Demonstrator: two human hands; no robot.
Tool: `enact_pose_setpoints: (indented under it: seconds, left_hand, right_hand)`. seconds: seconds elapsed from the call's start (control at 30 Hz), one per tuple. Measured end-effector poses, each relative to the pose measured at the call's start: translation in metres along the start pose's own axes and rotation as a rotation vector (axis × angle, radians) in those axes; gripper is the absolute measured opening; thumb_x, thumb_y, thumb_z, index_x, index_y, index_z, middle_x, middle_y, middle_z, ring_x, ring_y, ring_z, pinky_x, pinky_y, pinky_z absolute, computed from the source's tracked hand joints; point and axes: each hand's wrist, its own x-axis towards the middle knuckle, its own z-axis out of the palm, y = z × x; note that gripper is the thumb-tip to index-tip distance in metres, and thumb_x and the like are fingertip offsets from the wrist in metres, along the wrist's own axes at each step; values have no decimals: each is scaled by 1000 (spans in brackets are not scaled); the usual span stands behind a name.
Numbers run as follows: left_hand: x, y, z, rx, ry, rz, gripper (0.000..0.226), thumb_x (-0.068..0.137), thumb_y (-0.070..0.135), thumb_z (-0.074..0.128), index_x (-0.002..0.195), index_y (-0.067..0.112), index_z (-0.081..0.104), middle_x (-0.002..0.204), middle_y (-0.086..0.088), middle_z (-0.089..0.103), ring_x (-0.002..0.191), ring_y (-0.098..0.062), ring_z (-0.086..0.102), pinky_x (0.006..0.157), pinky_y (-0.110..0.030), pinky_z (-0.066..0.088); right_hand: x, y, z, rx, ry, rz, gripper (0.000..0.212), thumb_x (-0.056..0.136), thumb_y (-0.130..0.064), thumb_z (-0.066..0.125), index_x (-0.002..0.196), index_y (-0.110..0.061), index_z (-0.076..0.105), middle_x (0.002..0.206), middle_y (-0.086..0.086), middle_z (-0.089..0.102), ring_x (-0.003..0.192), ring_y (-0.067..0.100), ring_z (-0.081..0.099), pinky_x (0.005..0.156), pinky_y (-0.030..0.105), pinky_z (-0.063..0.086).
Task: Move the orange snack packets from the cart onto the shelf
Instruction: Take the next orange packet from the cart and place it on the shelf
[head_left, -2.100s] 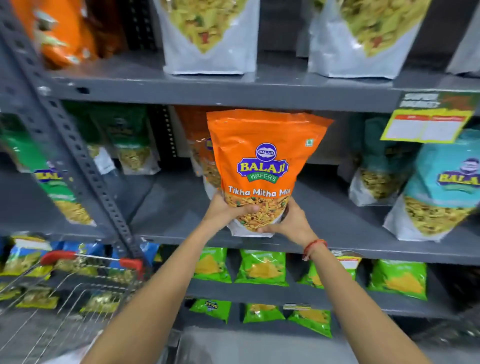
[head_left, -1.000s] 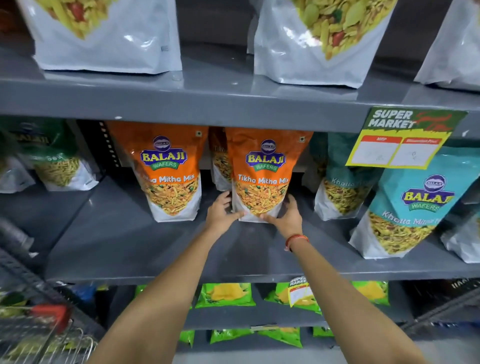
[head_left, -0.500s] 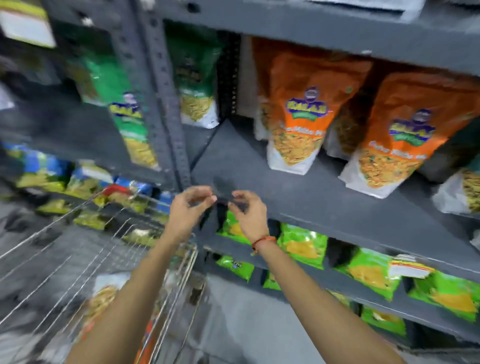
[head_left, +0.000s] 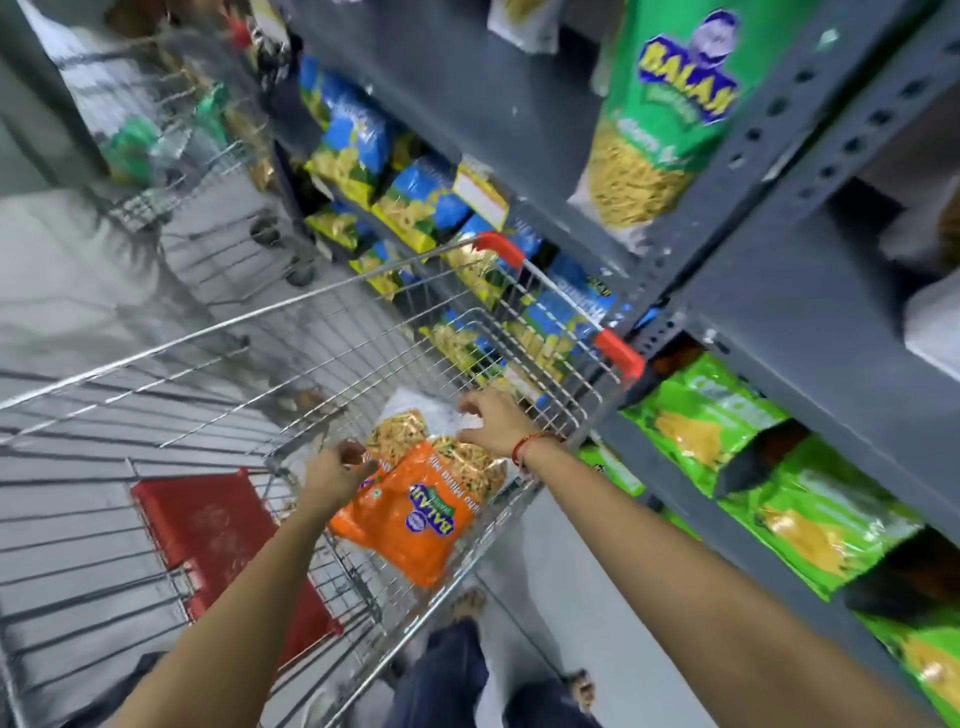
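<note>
orange foil snack pouch (head_left: 415, 519) lying flat in wire shopping cart (head_left: 291, 332) | left hand (head_left: 332, 475) pinching its edge, right hand (head_left: 491, 423) spread on white end, grip unclear | risk: slick pouch slipping, snagging on wire | grey metal shelf (head_left: 810, 322) w/in reach

- Big green snack bag (head_left: 670, 104) with yellow sticks inside, standing up on a high grey ledge.
- Blue and yellow snack bags (head_left: 410, 202) packed in rows, lower down, behind the wire bars.
- Bright green shiny chip bags (head_left: 800, 499) lying low on the right.
- Small yellow price tag (head_left: 480, 193) stuck just beside the blue bags.
- Pale grey floor (head_left: 587, 587) at the bottom.
</note>
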Motion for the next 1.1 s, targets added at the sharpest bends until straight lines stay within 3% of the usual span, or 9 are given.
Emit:
enact_pose_setpoints:
  seconds: [0.13,0.27,0.37,0.43,0.6,0.77,0.87,0.97,1.1]
  left_hand:
    - [12,-33,27,156,-117,-6,67,74,30,75,129,4,47,130,-20,56,117,-33,54,97,-39,44]
    - [37,-45,60,358,-111,98,85,68,45,76,136,10,37,135,-21,46,122,-36,47,98,-42,40]
    - [53,-54,75,311,-138,77,85,66,46,78,132,15,36,129,-17,55,105,-33,58,91,-44,48]
    - [63,-63,78,200,-184,8,79,67,39,79,129,13,37,124,-18,58,96,-33,62,86,-47,52]
    - [80,-78,76,237,-241,-25,68,67,36,80,122,9,50,123,-18,61,111,-34,56,95,-43,46]
    - [75,-77,70,281,-226,52,49,72,28,77,114,10,58,112,-16,64,95,-27,56,79,-34,42]
    - [65,-69,63,301,-244,107,46,74,23,75,114,7,59,113,-15,63,93,-22,51,77,-29,38]
    - [54,-52,46,279,-185,120,38,76,23,73,110,11,62,109,-11,64,100,-26,57,82,-33,44]
    - [40,-28,2,217,-58,188,27,76,23,73,99,13,65,92,-8,64,88,-26,62,70,-29,47]
  right_hand:
    - [37,10,24,-305,-231,-10,65,75,-27,75,130,-8,45,137,17,48,124,32,47,102,43,43]
    - [70,29,30,-499,-326,-1,77,73,-24,76,136,-10,34,142,17,41,122,35,48,94,45,45]
    - [91,50,35,-627,-453,12,75,74,-18,75,136,-8,33,142,18,39,124,35,45,99,45,43]
    - [107,60,42,-718,-533,-28,85,71,-16,78,140,-9,27,143,19,38,125,35,45,101,47,43]
    - [143,62,45,-765,-715,-55,112,54,-32,89,142,-13,23,147,13,37,130,34,40,107,43,38]
    - [143,63,48,-982,-757,-52,113,50,-48,86,138,-10,28,143,19,36,132,38,34,102,53,41]
    - [130,59,45,-1057,-767,-117,108,45,-56,85,133,-15,37,138,17,42,132,36,34,99,52,44]
    - [117,52,33,-1051,-689,-172,96,45,-57,83,124,-17,46,125,14,54,122,33,43,91,46,48]
    - [98,35,3,-923,-541,-193,90,44,-60,82,117,-19,52,115,12,61,113,32,50,82,40,50]
